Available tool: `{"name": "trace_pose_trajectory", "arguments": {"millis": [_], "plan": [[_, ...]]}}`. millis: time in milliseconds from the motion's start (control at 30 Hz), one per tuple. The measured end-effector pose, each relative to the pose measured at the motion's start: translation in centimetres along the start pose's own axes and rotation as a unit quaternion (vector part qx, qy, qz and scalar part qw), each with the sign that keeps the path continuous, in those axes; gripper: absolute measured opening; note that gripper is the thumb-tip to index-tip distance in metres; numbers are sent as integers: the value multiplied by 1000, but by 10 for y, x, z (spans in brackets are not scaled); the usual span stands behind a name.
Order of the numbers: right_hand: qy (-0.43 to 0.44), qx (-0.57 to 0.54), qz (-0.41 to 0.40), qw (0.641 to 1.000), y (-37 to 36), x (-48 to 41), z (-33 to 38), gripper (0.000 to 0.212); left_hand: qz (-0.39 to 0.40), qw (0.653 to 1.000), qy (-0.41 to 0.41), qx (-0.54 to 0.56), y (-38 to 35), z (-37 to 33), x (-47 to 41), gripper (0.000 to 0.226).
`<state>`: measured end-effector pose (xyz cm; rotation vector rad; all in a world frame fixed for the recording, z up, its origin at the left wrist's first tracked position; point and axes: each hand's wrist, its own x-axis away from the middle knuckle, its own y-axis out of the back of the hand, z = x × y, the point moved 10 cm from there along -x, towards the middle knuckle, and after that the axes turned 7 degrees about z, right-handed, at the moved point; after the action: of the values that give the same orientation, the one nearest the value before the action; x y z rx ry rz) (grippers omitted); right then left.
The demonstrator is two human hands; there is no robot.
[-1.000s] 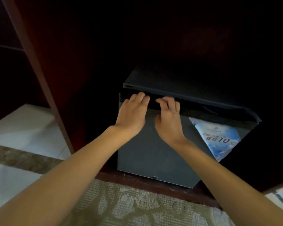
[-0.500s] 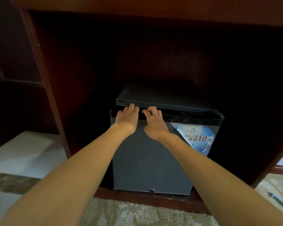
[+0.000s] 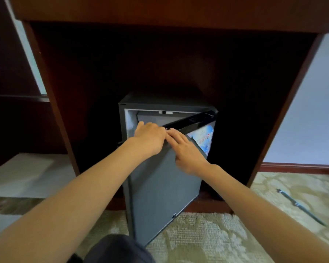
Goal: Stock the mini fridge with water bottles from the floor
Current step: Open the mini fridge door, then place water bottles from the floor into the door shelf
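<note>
A small grey mini fridge [image 3: 127, 107] stands in a dark wooden cabinet recess. Its grey door [image 3: 160, 186] hangs partly open, hinged on the right, with a blue sticker [image 3: 203, 141] near its top. My left hand [image 3: 150, 137] curls its fingers over the door's top left edge. Just to its right, my right hand [image 3: 186, 150] lies against the door's upper front with fingers fairly straight. A strip of the pale interior [image 3: 133, 118] shows above and left of the door. No water bottles are in view.
The wooden cabinet [image 3: 160, 12] frames the recess, with side panels left and right. Patterned beige carpet [image 3: 207, 240] covers the floor in front. A dark pen-like object [image 3: 300, 205] lies on the carpet at right. My dark-clothed knee [image 3: 118, 249] sits below the door.
The fridge door was closed and has now swung open towards me, with both hands still at its top edge. My view has pulled back from the cabinet.
</note>
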<state>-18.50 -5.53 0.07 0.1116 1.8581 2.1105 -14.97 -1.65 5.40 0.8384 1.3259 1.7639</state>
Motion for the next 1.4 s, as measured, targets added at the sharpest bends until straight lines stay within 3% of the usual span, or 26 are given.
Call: {"name": "trace_pose_trajectory", "arguments": {"millis": [300, 433, 600, 700, 767, 833, 967, 1133, 1400], "plan": [[-61, 3, -41, 997, 27, 122, -45, 78, -2, 981, -75, 179, 26, -101, 57, 34], [-145, -31, -90, 985, 36, 188, -86, 73, -31, 956, -136, 259, 39, -151, 69, 34], [-312, -112, -118, 936, 16, 285, -142, 67, -159, 871, -193, 423, 56, -191, 99, 49], [-412, -160, -130, 888, -16, 345, -166, 66, -248, 807, -180, 504, 45, -200, 121, 43], [-453, -176, -129, 865, -44, 377, -172, 61, -274, 785, -172, 528, 25, -212, 133, 35], [-485, -189, -112, 847, -74, 401, -172, 56, -246, 791, -181, 531, -6, -236, 136, 29], [-503, -204, -54, 838, -134, 422, -165, 48, -105, 844, -185, 493, -90, -289, 121, 30], [-539, -220, 88, 808, -228, 455, -152, 50, 89, 885, -187, 418, -192, -335, 125, 29], [-554, -232, 258, 756, -323, 484, -125, 64, 308, 887, -205, 276, -293, -350, 123, 19]]}}
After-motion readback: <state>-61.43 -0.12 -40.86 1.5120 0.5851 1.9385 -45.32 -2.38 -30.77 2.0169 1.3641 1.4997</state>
